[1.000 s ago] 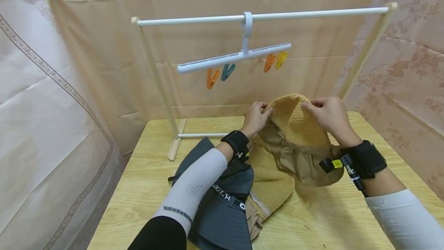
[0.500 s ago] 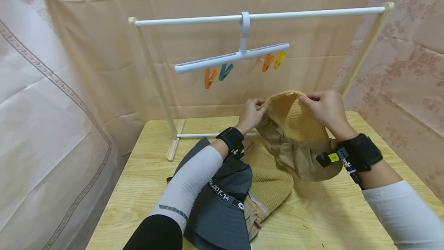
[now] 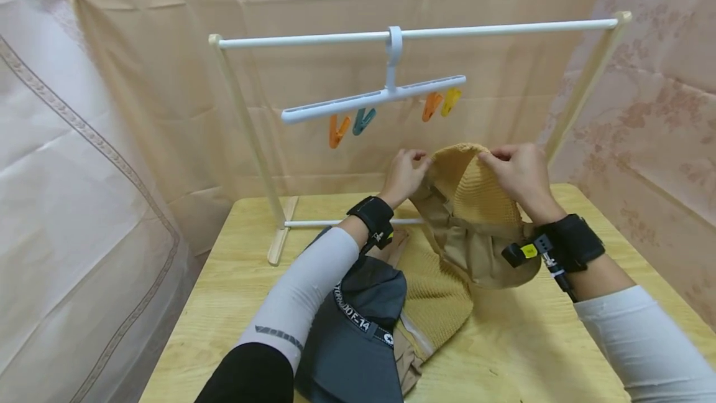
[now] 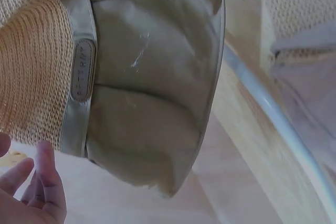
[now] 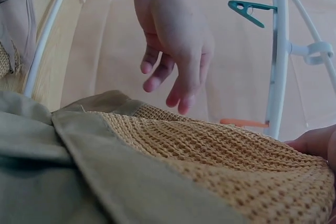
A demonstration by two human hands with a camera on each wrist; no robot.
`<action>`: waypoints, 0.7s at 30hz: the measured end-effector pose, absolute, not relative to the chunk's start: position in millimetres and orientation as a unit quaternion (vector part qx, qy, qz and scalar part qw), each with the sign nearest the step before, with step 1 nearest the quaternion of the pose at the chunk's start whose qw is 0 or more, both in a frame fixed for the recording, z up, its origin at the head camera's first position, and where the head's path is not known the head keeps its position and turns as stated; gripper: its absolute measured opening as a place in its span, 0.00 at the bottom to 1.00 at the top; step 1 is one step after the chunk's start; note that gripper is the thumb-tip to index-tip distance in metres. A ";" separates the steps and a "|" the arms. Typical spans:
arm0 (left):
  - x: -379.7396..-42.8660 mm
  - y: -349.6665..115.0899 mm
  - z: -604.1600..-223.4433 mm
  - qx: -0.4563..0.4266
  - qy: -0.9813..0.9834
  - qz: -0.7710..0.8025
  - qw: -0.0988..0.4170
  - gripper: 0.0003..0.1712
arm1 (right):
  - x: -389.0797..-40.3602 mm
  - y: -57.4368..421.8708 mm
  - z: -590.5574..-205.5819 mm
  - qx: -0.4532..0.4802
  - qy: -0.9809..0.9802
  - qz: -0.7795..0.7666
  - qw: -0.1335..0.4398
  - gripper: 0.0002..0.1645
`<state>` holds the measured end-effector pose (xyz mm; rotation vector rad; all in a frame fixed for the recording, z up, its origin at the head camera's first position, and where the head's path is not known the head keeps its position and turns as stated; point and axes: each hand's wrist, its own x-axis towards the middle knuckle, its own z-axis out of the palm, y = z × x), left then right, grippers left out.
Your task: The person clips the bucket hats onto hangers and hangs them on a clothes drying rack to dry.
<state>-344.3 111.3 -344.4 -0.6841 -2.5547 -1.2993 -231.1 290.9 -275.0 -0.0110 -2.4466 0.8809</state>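
Observation:
A tan sun hat (image 3: 485,191) with a woven crown and a fabric brim hangs tilted over the table, crown upward. My right hand (image 3: 523,176) pinches the top of its crown between thumb and fingers. At the crown's left side is my left hand (image 3: 404,173); in the right wrist view that hand (image 5: 178,51) shows loosely bent fingers, spread from the thumb. The left wrist view shows its fingertips (image 4: 46,148) right at the crown's edge, below a small label (image 4: 83,71) on the hat band. Part of the right hand's grip lies outside the right wrist view.
A dark grey hat (image 3: 358,322) with a lettered band lies on the table (image 3: 224,303), overlapping another tan woven piece (image 3: 436,303). Behind stands a rack with a white top rail (image 3: 307,40). From it hangs a pale blue hanger (image 3: 341,104) with several coloured clips (image 3: 363,121).
Both hands and the tan hat have shifted slightly left and up. The left thumb, pressed on the crown earlier, has come away from it, and its fingers have loosened.

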 end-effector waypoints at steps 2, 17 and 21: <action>-345.8 110.8 -342.9 -0.232 -0.865 -0.434 0.096 0.21 | -232.0 292.1 -275.8 -0.003 -0.906 0.331 0.264 0.21; -351.3 120.5 -316.9 -0.246 -0.865 -0.419 0.127 0.22 | -244.5 300.4 -268.8 -0.016 -0.898 0.345 0.272 0.22; -352.4 128.0 -311.8 -0.255 -0.859 -0.427 0.124 0.23 | -249.9 302.6 -269.5 -0.020 -0.895 0.352 0.272 0.24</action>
